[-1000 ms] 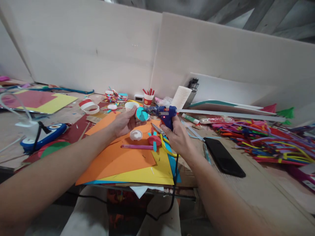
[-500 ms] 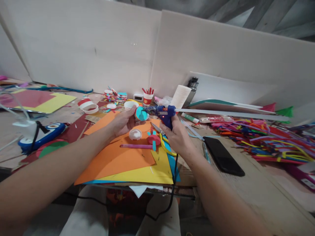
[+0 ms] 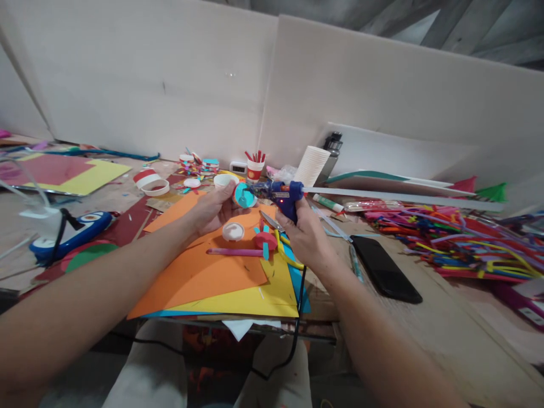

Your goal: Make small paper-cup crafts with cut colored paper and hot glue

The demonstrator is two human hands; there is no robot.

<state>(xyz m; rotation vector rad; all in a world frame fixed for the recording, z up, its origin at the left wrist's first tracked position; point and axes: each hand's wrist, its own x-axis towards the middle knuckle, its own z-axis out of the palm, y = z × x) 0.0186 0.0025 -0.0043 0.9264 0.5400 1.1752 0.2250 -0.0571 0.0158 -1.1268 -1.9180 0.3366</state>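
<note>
My left hand (image 3: 216,208) is closed round a small round cap with a teal paper face (image 3: 244,195), held up above the table. My right hand (image 3: 305,235) grips the handle of a blue hot glue gun (image 3: 284,195), whose nozzle points left and touches the teal face. The gun's black cord (image 3: 300,306) hangs down off the table edge. Under the hands lie orange (image 3: 199,272) and yellow (image 3: 263,297) paper sheets, a white cap (image 3: 233,231), a red paper flower on a pink stick (image 3: 260,242) and yellow-handled scissors (image 3: 283,241).
A black phone (image 3: 386,269) lies to the right, beside a heap of coloured pipe cleaners (image 3: 463,243). A stack of white cups (image 3: 313,166), a red cup of sticks (image 3: 255,167) and white foam boards (image 3: 382,90) stand behind. A blue tool (image 3: 70,232) lies at the left.
Both hands have stayed almost still; the cap and the glue gun nozzle remain together, shifted very slightly up and left in view.
</note>
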